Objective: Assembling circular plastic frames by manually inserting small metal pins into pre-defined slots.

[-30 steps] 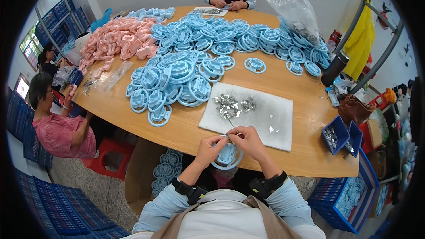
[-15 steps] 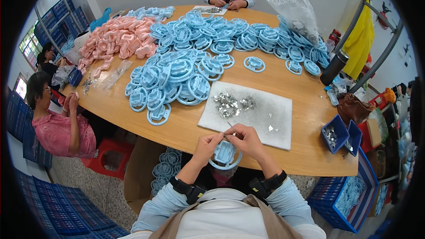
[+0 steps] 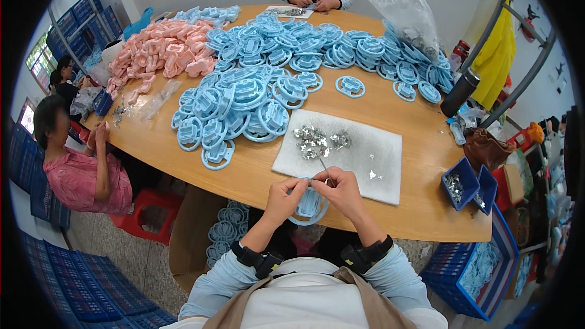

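At the table's near edge, my left hand (image 3: 282,198) is closed on the upper left rim of a light-blue oval plastic part (image 3: 310,204), a ring with a raised box-like centre. My right hand (image 3: 342,193) is closed at the same part's upper rim. From its fingers a thin metal rod-like tool (image 3: 323,164) sticks out toward the far side; its exact kind is too small to tell. My fingertips hide whatever is at the rim between them. Just beyond both hands, small shiny metal pieces (image 3: 314,144) lie heaped on a white foam mat (image 3: 382,140).
Piles of blue plastic parts (image 3: 244,94) and pink plastic parts (image 3: 164,52) cover the far table. At the right stand a black bottle (image 3: 461,92), blue bins of metal pieces (image 3: 458,184) and a blue crate (image 3: 439,274). Co-workers sit across and at the left.
Both hands have tipped the blue part slightly, its lower edge rising a little. The thin tool in my right hand has shifted right and points toward the metal pieces.
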Action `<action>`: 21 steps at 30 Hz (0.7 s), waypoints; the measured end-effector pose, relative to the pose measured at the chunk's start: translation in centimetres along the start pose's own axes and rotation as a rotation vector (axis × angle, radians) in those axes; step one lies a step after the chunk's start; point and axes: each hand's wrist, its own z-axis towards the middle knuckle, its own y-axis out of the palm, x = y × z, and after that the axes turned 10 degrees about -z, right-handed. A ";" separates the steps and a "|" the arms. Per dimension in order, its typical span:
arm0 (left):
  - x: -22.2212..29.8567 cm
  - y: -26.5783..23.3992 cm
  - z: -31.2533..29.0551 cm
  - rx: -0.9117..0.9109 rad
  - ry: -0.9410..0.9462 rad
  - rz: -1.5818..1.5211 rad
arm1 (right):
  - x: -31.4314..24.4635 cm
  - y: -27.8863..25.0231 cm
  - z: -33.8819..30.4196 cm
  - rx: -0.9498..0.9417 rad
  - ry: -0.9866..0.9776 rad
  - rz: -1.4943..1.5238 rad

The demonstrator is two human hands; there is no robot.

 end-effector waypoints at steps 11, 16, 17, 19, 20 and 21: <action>0.4 0.3 0.1 0.052 -0.081 -0.158 | -1.1 0.6 -1.3 0.113 -0.335 -0.708; 0.9 0.3 0.2 0.091 -0.101 -0.124 | -2.4 1.7 -1.9 0.112 -0.269 -0.976; 0.9 0.3 0.2 0.090 -0.093 -0.112 | -2.3 1.9 -1.9 0.144 -0.298 -0.979; 0.7 0.2 0.2 0.105 -0.083 -0.100 | -1.8 2.0 -1.9 0.205 -0.326 -0.911; 0.6 0.2 0.3 0.114 -0.078 -0.094 | -1.3 1.9 -1.8 0.229 -0.324 -0.837; 0.7 0.3 0.3 0.106 -0.080 -0.142 | -0.8 1.7 -1.9 0.251 -0.316 -0.765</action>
